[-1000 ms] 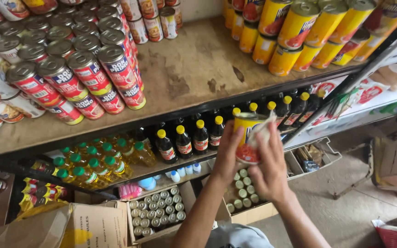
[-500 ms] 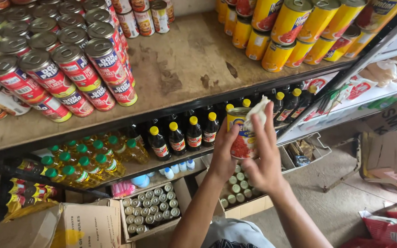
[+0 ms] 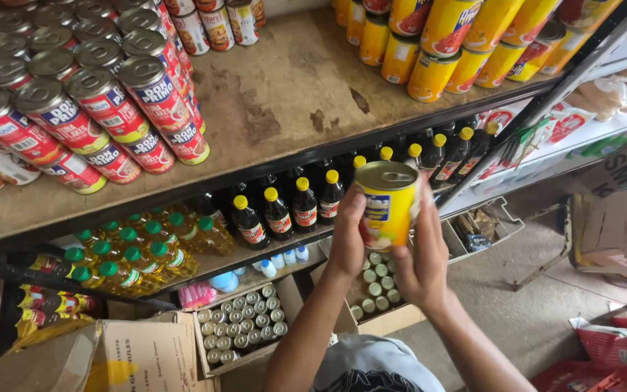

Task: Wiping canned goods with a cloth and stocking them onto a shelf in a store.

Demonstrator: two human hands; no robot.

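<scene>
Yellow can (image 3: 388, 205) held upright between both hands, in front of the wooden shelf (image 3: 284, 109) edge, above the dark bottles (image 3: 292, 207). Left hand (image 3: 347, 232) wraps its left side, grip pressed on the label. Right hand (image 3: 424, 254) clasps the right side and lower part, fingers closed against it.

Glossy metal can (image 3: 387, 205), rough stained wooden shelf (image 3: 292, 87)

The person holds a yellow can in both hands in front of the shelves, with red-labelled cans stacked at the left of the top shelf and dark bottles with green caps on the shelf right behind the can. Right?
Not quite. The head view shows the dark bottles behind the yellow can have yellow caps; green caps sit on the paler bottles further left. The rest holds: left hand and right hand both grip the can, and red-labelled cans are stacked at the left of the top shelf.
</scene>
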